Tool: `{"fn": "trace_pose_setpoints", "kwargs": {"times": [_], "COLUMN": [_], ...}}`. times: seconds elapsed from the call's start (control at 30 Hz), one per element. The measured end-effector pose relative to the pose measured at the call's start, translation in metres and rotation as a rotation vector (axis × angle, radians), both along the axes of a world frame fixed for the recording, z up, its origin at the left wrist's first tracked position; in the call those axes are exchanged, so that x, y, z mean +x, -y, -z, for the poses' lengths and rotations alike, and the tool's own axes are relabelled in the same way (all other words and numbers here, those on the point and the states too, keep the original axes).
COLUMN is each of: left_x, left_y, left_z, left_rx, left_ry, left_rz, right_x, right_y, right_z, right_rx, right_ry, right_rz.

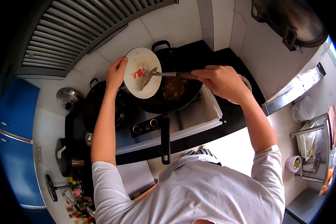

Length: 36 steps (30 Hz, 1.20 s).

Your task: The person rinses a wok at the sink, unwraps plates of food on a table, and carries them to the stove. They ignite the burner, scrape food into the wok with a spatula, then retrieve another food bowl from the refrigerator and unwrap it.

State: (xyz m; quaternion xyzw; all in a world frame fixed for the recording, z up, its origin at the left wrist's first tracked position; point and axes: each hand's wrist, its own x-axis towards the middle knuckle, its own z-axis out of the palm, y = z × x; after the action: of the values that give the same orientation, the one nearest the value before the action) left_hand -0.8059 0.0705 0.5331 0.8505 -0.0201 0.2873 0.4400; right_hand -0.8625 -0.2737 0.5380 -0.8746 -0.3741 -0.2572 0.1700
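My left hand (116,74) grips the rim of a white bowl (149,59), tilted over the left part of a black wok (188,100). Bits of red and pale food (139,72) cling inside the bowl. My right hand (220,80) is closed around the handle of a metal spatula (150,77), whose blade is inside the bowl. Browned food (173,89) lies in the wok, which sits on the stove, its long handle pointing toward me. Part of the wok is hidden behind the bowl and the spatula.
A second dark pan (91,108) stands left of the wok. Stove knobs (154,123) face me. Another bowl (246,83) is partly hidden behind my right wrist. A metal lid (68,98) is at the left, a dark pot (66,156) lower left, and a rack (311,128) at the right.
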Motion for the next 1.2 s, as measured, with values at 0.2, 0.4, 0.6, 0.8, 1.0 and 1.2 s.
{"fn": "trace_pose_setpoints", "kwargs": {"times": [0.2, 0.4, 0.6, 0.8, 1.0, 1.2], "left_x": [0.002, -0.008, -0.015, -0.011, -0.009, -0.012], "left_y": [-0.005, -0.011, -0.005, -0.004, 0.006, -0.004], "left_z": [-0.001, -0.003, -0.016, -0.017, -0.009, 0.007], "left_rx": [-0.033, -0.146, -0.127, -0.291, -0.255, -0.506], "left_ry": [-0.033, 0.014, 0.046, 0.152, 0.237, 0.246], "left_rz": [0.021, -0.056, -0.045, -0.075, -0.161, -0.226], "right_x": [0.009, 0.007, 0.025, 0.011, -0.005, -0.019], "right_y": [0.019, 0.040, 0.030, 0.028, 0.033, 0.057], "right_z": [0.004, 0.012, 0.043, 0.053, 0.050, 0.028], "right_rx": [-0.014, -0.046, 0.175, 0.280, 0.349, 0.029], "right_ry": [-0.036, -0.119, -0.082, -0.413, -0.508, -0.127], "right_rz": [-0.088, 0.054, 0.164, 0.121, 0.033, 0.115]}}
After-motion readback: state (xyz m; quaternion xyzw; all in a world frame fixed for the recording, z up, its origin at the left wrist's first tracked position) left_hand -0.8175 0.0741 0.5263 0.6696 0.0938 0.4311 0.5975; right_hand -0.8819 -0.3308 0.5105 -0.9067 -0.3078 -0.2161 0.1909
